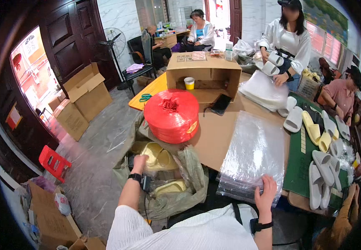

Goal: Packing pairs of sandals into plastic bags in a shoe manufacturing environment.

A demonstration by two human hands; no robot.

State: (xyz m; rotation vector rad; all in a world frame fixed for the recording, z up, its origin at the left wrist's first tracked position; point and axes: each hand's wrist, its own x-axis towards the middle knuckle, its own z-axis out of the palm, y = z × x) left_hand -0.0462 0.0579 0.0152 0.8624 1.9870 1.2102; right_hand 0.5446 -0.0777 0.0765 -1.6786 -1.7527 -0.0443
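Note:
At the mouth of a woven sack, my left hand grips the near left end of a pair of pale yellow slippers; its fingertips are partly hidden. Deeper in the sack lies another yellow slipper. My right hand rests, fingers stretched out, on the lower right corner of a stack of clear plastic bags at the table's near edge.
A big roll of red plastic twine stands behind the sack. Nearby are green-handled scissors, a phone and an open carton holding a cup. Grey slippers lie right. A standing person handles slippers across the table.

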